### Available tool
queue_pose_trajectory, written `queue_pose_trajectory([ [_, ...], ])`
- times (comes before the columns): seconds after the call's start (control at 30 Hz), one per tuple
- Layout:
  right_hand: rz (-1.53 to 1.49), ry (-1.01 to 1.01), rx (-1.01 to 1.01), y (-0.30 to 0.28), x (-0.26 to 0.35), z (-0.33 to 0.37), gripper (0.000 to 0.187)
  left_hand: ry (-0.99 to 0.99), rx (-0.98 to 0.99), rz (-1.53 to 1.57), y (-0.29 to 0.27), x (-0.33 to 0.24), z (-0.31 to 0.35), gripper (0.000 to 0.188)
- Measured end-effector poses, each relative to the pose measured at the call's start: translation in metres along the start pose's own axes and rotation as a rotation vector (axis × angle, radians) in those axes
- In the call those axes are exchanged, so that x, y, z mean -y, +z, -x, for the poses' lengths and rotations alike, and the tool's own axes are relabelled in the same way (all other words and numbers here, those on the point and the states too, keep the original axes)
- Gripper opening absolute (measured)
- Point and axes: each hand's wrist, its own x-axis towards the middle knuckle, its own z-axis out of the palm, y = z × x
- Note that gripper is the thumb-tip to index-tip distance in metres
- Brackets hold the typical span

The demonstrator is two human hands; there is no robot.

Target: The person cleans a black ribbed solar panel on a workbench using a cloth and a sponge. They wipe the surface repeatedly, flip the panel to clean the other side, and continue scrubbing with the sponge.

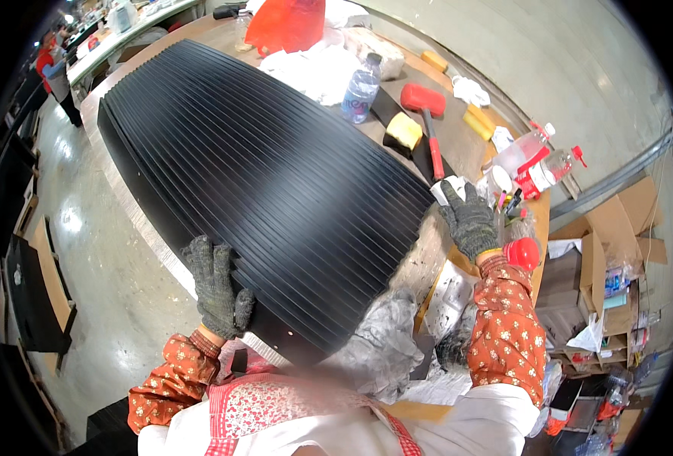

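A large black panel [260, 182] with long parallel ridges lies across the table in front of me. My left hand [219, 289], in a dark grey knit glove, rests on the panel's near left edge with its fingers stretched out together. At the panel's right corner, my right hand [469, 224] wears a matching glove. Its fingers close on a crumpled white cloth [449, 190], partly hidden beneath them. Just beyond that hand lies a mallet [427, 114] with a red head and a black and red handle. A yellow sponge [404, 131] sits beside the mallet.
A water bottle [361, 90] stands against the panel's far side, near white cloths [314, 70] and a red bag [287, 26]. Plastic bottles [553, 171] crowd the table's right edge. Crumpled grey plastic [382, 342] lies close to me. Cardboard boxes [617, 220] stand at right.
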Motion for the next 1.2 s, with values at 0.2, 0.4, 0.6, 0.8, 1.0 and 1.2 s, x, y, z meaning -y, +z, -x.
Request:
queue_pose_trajectory([
  [0.2, -1.170, -0.288, 0.265, -0.095, 0.166, -0.018, 0.044, -0.051, -0.042, -0.009, 0.012, 0.006, 0.009, 0.080],
  [0.4, -1.060, 0.306, 0.477, -0.057, 0.049, -0.002, 0.050, -0.053, -0.047, -0.018, 0.009, 0.007, 0.019, 0.079],
  [0.6, -1.527, 0.249, 0.197, -0.098, 0.104, 0.010, 0.031, -0.035, -0.056, -0.032, 0.016, 0.013, 0.018, 0.076],
  [0.8, -1.529, 0.374, 0.374, -0.076, 0.075, 0.014, 0.030, -0.036, -0.039, -0.031, 0.009, 0.011, 0.014, 0.075],
  [1.0, -1.395, 0.526, 0.430, -0.084, 0.079, 0.014, 0.026, -0.020, -0.077, -0.022, 0.017, 0.016, 0.011, 0.076],
  [1.2, -1.401, 0.097, 0.254, -0.085, 0.097, 0.009, 0.026, -0.065, -0.033, -0.017, 0.013, 0.013, 0.016, 0.076],
])
